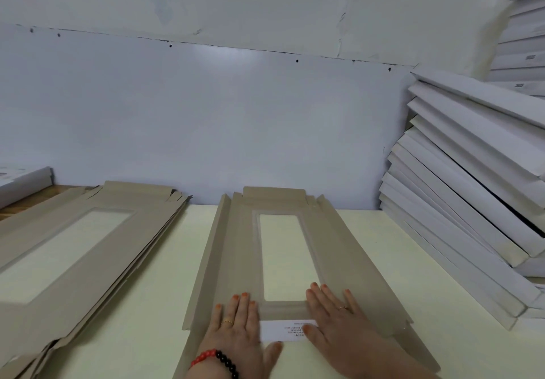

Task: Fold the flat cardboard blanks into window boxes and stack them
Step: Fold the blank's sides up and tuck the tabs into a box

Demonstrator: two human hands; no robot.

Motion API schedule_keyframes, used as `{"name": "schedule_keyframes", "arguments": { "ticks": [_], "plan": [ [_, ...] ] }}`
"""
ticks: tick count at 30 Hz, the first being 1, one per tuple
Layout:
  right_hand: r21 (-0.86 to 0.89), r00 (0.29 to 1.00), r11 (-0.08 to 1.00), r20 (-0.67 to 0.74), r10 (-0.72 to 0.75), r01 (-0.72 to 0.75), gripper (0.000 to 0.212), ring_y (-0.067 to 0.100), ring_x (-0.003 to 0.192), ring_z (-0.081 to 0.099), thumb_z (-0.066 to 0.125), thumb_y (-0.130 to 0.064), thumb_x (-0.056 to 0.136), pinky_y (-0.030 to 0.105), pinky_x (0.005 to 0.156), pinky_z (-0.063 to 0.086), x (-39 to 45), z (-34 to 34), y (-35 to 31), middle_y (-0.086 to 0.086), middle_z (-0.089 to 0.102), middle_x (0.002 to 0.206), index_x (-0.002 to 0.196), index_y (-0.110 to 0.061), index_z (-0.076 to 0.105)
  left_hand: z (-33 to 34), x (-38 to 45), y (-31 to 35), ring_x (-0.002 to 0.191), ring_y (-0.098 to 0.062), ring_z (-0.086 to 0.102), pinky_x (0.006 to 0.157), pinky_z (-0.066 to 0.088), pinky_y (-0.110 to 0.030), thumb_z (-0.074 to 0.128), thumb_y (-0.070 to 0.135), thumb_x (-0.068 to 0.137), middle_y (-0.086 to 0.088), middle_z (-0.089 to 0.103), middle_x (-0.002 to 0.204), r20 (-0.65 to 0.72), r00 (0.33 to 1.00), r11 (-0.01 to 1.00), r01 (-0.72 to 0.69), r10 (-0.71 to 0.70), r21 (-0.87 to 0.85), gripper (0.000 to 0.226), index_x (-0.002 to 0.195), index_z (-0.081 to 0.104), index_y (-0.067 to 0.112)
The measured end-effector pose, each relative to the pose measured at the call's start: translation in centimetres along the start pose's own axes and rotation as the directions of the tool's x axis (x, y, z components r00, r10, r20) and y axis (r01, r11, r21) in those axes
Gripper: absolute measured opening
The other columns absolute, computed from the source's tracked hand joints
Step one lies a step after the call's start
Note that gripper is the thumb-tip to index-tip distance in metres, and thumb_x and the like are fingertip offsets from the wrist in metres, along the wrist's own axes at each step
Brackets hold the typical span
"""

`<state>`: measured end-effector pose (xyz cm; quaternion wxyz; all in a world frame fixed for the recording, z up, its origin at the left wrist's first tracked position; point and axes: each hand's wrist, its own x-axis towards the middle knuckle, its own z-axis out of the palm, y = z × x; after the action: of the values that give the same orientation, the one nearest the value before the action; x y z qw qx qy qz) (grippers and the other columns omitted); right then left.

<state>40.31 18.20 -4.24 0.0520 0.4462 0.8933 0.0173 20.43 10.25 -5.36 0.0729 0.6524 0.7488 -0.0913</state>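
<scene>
A flat brown cardboard blank point(236, 249) with a long rectangular window lies lengthwise on the pale table in front of me. Its left side flap is creased up a little. My left hand point(239, 325) presses flat on the blank's near end, left of the window, fingers straight. My right hand point(336, 316) lies flat on the near end to the right of the window. Between them a white printed end flap point(290, 330) is folded over, with both thumbs at its edges. A pile of more flat blanks point(73, 249) lies to the left.
Folded white boxes point(472, 190) lean in a tall slanted stack at the right, against the wall. Another white box point(23, 184) sits at the far left. A white wall panel point(206, 119) stands close behind the table point(165, 290).
</scene>
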Motion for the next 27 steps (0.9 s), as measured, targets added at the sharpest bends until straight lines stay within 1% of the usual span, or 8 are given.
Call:
{"name": "schedule_keyframes", "arguments": {
  "ticks": [3,6,14,17,20,23,25,27],
  "plan": [
    [0.046,0.998,0.997,0.036,0.053,-0.054,0.066,0.004,0.143,-0.022,0.010,-0.056,0.098,0.029,0.100,-0.032,0.3,0.5,1.4,-0.010,-0.020,0.159,0.154,-0.025,-0.008,0.1,-0.1,-0.3,0.146,-0.019,-0.018,0.118,-0.011,-0.044,0.009,0.071,0.088,-0.004,-0.019,0.159,-0.007,1.000,1.000,0.002,-0.002,-0.026,0.090,0.152,-0.011,0.010],
    [0.043,0.989,0.993,0.097,0.108,-0.113,0.064,0.003,0.144,-0.020,0.010,-0.053,0.099,0.039,0.113,-0.017,0.0,0.7,2.8,-0.010,-0.018,0.159,0.154,-0.025,-0.008,0.1,-0.1,-0.4,0.146,-0.019,-0.017,0.118,-0.010,-0.043,0.009,0.071,0.089,-0.004,-0.018,0.160,-0.016,1.000,1.000,0.004,-0.004,-0.030,0.089,0.152,-0.010,0.010],
    [0.052,0.940,0.947,0.145,0.308,-0.318,0.061,0.018,0.146,-0.022,0.009,-0.049,0.099,0.049,0.115,-0.012,-0.7,0.8,5.6,-0.009,-0.020,0.159,0.153,-0.027,-0.011,0.3,-0.1,-0.4,0.147,-0.018,-0.016,0.118,-0.009,-0.043,0.008,0.072,0.088,-0.003,-0.018,0.160,-0.048,0.999,0.999,0.004,-0.006,-0.041,0.090,0.152,-0.010,0.012],
    [0.076,0.886,0.887,0.135,0.443,-0.455,0.059,0.031,0.148,-0.007,0.013,-0.048,0.100,0.050,0.117,0.006,-1.5,0.1,7.2,-0.003,-0.017,0.161,0.153,-0.031,-0.004,0.7,-0.1,-0.5,0.147,-0.017,-0.015,0.117,-0.009,-0.042,0.009,0.074,0.085,-0.001,-0.016,0.160,-0.090,0.996,0.997,0.006,-0.012,-0.072,0.092,0.153,-0.008,0.014],
    [0.108,0.841,0.834,0.047,0.540,-0.541,0.056,0.034,0.137,0.030,0.026,-0.041,0.099,0.042,0.108,0.034,-2.7,-1.3,9.1,0.007,0.016,0.157,0.152,-0.031,0.010,1.0,-0.3,-0.7,0.148,-0.015,-0.009,0.118,-0.007,-0.040,0.016,0.077,0.082,0.003,-0.008,0.162,-0.179,0.984,0.991,-0.004,-0.021,-0.137,0.093,0.154,-0.002,0.021],
    [0.316,0.867,0.814,0.062,0.495,-0.487,0.062,0.020,0.108,0.054,0.034,-0.015,0.092,0.028,0.089,0.046,-3.8,-2.3,10.7,0.004,0.055,0.123,0.151,-0.029,0.019,0.9,-0.8,-1.1,0.148,-0.012,-0.005,0.119,-0.004,-0.038,0.024,0.081,0.078,0.010,-0.005,0.161,-0.263,0.964,0.972,-0.089,0.030,-0.218,0.093,0.153,-0.001,0.032],
    [0.461,0.901,0.783,0.104,0.421,-0.418,0.066,0.008,0.081,0.059,0.041,-0.006,0.087,0.014,0.069,0.046,-4.8,-3.0,10.8,-0.003,0.061,0.094,0.148,-0.028,0.031,0.6,-1.1,-1.7,0.147,-0.009,-0.007,0.119,0.000,-0.035,0.032,0.079,0.079,0.015,-0.009,0.159,-0.320,0.944,0.946,-0.170,0.077,-0.274,0.090,0.152,0.004,0.036],
    [0.494,0.920,0.781,0.119,0.375,-0.382,0.064,0.002,0.073,0.056,0.047,-0.008,0.085,0.009,0.062,0.044,-5.8,-3.2,10.5,-0.009,0.057,0.085,0.144,-0.030,0.038,0.0,-1.5,-2.3,0.146,-0.008,-0.008,0.119,0.005,-0.029,0.041,0.068,0.084,0.016,-0.011,0.159,-0.374,0.922,0.928,-0.220,0.098,-0.301,0.078,0.150,0.015,0.038]
  ]
}}
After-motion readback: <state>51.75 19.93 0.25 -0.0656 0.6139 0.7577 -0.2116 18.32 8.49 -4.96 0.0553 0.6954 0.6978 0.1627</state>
